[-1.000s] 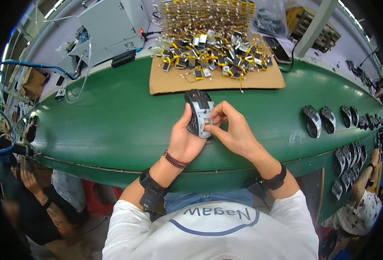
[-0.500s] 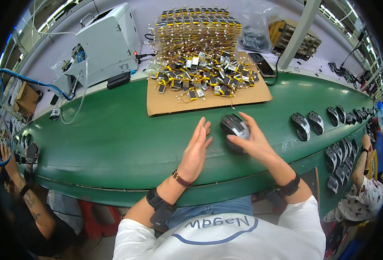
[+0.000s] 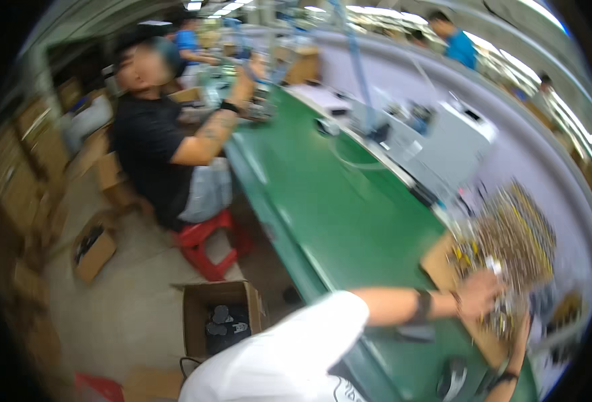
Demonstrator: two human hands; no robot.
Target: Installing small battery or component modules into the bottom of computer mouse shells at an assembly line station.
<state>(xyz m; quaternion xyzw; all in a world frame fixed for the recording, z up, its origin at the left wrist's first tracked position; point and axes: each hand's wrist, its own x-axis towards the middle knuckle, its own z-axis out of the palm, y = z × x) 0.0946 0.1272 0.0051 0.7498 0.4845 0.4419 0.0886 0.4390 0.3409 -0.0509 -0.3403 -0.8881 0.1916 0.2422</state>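
- Ok, nearest: blk/grey computer mouse (image 3: 452,379) on green bench (image 3: 359,231), near the R wrist's blk band (image 3: 505,378), apart from both hands.
- L hand (image 3: 481,293), bead bracelet on wrist, reaches over loose pouch batteries (image 3: 465,254), fingers stretched fwd; small white blur at fingertips; can't tell if gripped.
- R hand (image 3: 524,331) at pile's R side, blurred; can't tell if wide, narrow or holding sth.
- Batteries lie under/beside L hand on cardboard sheet (image 3: 436,261); stacked battery trays (image 3: 520,234) just behind.
- Farther: open carton (image 3: 195,295) w/ dark items on floor; grey machine (image 3: 453,144) by wall.
- Beyond: co-worker (image 3: 150,144), blk tee, red stool (image 3: 205,244).
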